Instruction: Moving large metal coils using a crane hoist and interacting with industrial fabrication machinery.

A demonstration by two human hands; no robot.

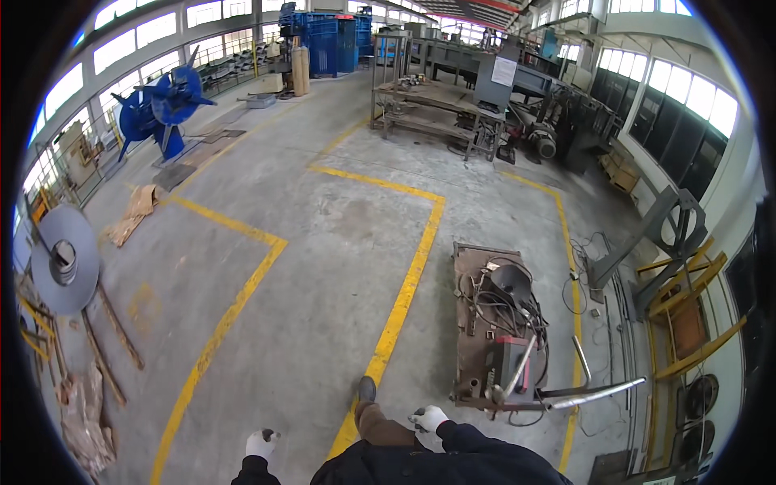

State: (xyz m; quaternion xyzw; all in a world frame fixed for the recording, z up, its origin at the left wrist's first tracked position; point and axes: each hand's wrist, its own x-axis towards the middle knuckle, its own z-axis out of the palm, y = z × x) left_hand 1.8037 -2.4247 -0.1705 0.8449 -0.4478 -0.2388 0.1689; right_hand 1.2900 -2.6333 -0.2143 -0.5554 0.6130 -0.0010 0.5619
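My left hand (262,444), in a white glove with dark fingertips, hangs low beside my body over the bare floor. Its fingers are loosely bent and nothing shows in them. My right hand (429,418), gloved the same way, is at my other side with fingers half curled and no object visible between them. Nearest to it stands a low, rusty flat cart (471,356). On that cart lie a red and black box-shaped machine (509,364), coiled dark cables (493,311) and a black bowl-shaped piece (511,280). My shoe (367,389) is on a yellow floor line.
Bent metal tubes (598,394) stick out from the cart's near end. Rightward are a grey steel frame (647,250) and yellow frames (687,307). A workbench (436,101) stands ahead. Leftward are a large metal disc (66,271), poles (105,356) and a blue bladed machine (162,105).
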